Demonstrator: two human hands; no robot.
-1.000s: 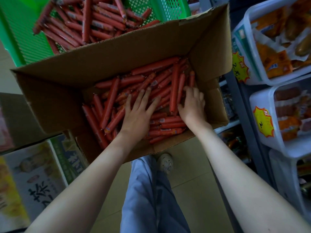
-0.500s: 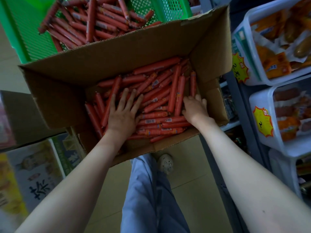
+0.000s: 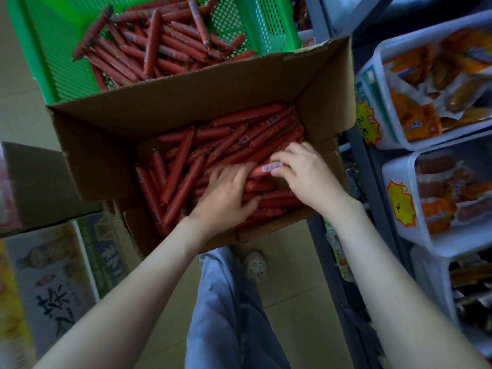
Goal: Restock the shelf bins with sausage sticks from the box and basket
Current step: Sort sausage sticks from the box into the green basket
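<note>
— Where are the red plastic-wrapped sausage sticks (image 3: 183, 166)?
— Heaped in the open brown cardboard box (image 3: 186, 107) at the centre of the frame. More lie in the green plastic mesh basket (image 3: 266, 25) at the upper left.
— And the hands?
— Both are inside the box, at the lower right of the heap. The left hand (image 3: 226, 194) has its fingers curled down round several sticks. The right hand (image 3: 306, 174) grips one with a white barcode label. White plastic shelf bins (image 3: 391, 169) stand along the right edge.
</note>
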